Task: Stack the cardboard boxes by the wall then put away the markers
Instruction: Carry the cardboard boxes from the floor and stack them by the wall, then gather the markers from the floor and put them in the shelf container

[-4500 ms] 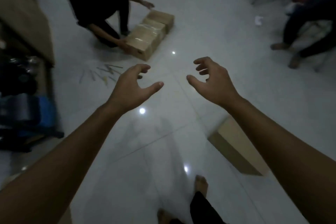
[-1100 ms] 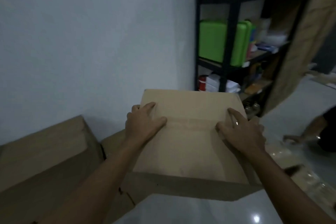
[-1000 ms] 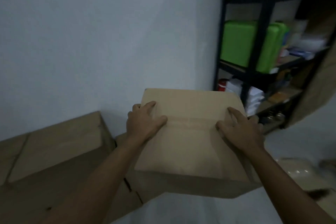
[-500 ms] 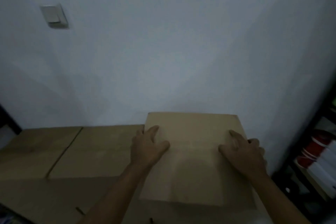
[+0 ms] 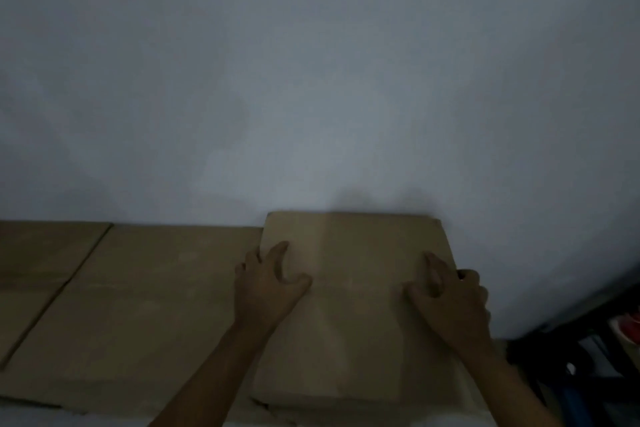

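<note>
Both hands grip 1 box (image 5: 356,305) against the wall (image 5: 311,80): left hand (image 5: 266,284) curled over its left edge, right hand (image 5: 450,298) over its right edge. It sits beside 2 other boxes (image 5: 145,295) lined along the wall to its left.

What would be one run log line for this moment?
hands: left hand and right hand hold cardboard box | box: against wall | markers: unseen
</note>
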